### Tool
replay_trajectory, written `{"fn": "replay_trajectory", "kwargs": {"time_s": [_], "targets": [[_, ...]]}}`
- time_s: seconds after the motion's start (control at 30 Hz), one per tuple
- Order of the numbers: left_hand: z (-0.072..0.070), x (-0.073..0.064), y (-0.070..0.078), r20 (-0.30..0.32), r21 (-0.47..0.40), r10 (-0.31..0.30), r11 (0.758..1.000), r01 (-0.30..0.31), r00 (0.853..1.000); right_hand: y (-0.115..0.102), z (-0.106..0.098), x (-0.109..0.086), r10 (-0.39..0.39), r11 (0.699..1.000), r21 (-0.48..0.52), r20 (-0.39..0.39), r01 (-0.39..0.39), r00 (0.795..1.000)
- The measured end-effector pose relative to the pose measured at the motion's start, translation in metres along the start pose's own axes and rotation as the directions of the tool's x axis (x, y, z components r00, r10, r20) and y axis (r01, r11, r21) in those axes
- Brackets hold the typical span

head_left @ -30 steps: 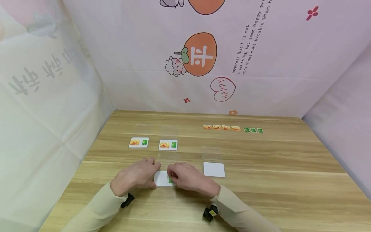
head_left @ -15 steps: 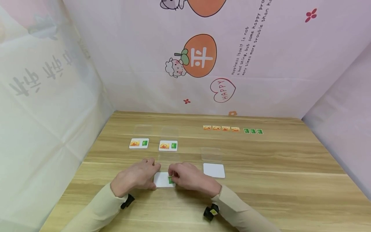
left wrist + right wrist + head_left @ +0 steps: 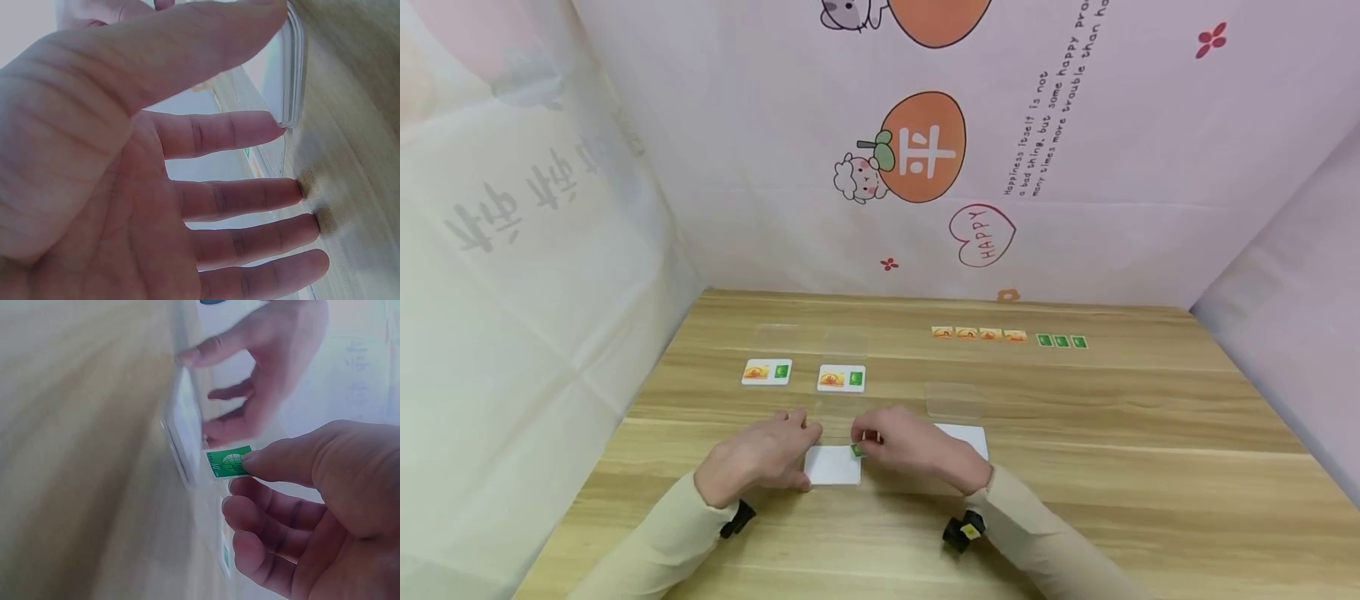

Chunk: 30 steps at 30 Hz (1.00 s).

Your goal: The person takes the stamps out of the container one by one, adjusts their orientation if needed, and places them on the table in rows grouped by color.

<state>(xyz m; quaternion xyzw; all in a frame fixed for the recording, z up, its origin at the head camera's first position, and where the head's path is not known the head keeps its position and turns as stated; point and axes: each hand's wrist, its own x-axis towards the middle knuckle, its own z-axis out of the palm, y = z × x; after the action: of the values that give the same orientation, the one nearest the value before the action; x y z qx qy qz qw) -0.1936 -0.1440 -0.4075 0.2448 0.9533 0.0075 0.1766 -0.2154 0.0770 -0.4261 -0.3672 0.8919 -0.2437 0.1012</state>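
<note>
A blank white card (image 3: pixel 832 465) with a clear rim lies on the wooden table (image 3: pixel 1112 500). My left hand (image 3: pixel 763 452) holds its left end between thumb and index fingertip; the other fingers (image 3: pixel 240 197) stretch out beside it, tips at the tabletop. My right hand (image 3: pixel 910 446) pinches a small green stamp (image 3: pixel 229 462) with a globe print between thumb and index finger. The stamp is held just above the card's upper right corner, apart from the card in the right wrist view. A second white card (image 3: pixel 966 437) is partly hidden behind the right wrist.
Two white cards, a left one (image 3: pixel 767 372) and a right one (image 3: pixel 841 378), each bear an orange stamp and a green stamp. Clear covers (image 3: pixel 953 401) lie behind the cards. A row of orange stamps (image 3: pixel 990 334) and three green stamps (image 3: pixel 1062 341) lie farther back.
My right hand has lifted the green stamp off the white card's right part and moved it slightly right and up. The left hand stays at the card's left end.
</note>
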Motion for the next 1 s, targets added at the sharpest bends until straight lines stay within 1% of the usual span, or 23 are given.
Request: {"fn": "replay_trajectory", "kwargs": {"time_s": [0.13, 0.23, 0.47, 0.6, 0.73, 0.8, 1.0], "targets": [[0.001, 0.000, 0.000, 0.006, -0.005, -0.006, 1.000, 0.006, 1.000, 0.006, -0.009, -0.001, 0.007, 1.000, -0.003, -0.016, -0.007, 1.000], [0.001, 0.000, -0.001, 0.011, -0.006, -0.009, 1.000, 0.009, 1.000, 0.010, -0.014, -0.002, 0.026, 1.000, 0.006, -0.009, -0.026, 1.000], [0.001, 0.000, 0.000, 0.021, -0.003, -0.007, 1.000, 0.007, 1.000, 0.016, -0.027, -0.002, 0.050, 0.999, 0.003, -0.021, -0.050, 0.999], [0.001, -0.001, 0.001, 0.019, -0.006, -0.005, 1.000, 0.005, 1.000, 0.019, -0.033, -0.002, 0.018, 1.000, 0.005, -0.040, -0.018, 0.999], [0.000, -0.001, 0.001, 0.008, -0.010, -0.004, 1.000, 0.004, 1.000, 0.023, -0.041, 0.000, -0.027, 1.000, -0.017, -0.070, 0.026, 0.997], [0.000, 0.000, 0.001, 0.003, -0.008, -0.003, 1.000, 0.003, 1.000, 0.026, -0.046, 0.000, -0.037, 0.999, -0.033, -0.083, 0.034, 0.996], [0.000, -0.002, -0.002, -0.002, 0.006, 0.003, 1.000, -0.003, 1.000, 0.033, -0.061, 0.002, 0.042, 0.999, -0.017, -0.073, -0.044, 0.996]]}}
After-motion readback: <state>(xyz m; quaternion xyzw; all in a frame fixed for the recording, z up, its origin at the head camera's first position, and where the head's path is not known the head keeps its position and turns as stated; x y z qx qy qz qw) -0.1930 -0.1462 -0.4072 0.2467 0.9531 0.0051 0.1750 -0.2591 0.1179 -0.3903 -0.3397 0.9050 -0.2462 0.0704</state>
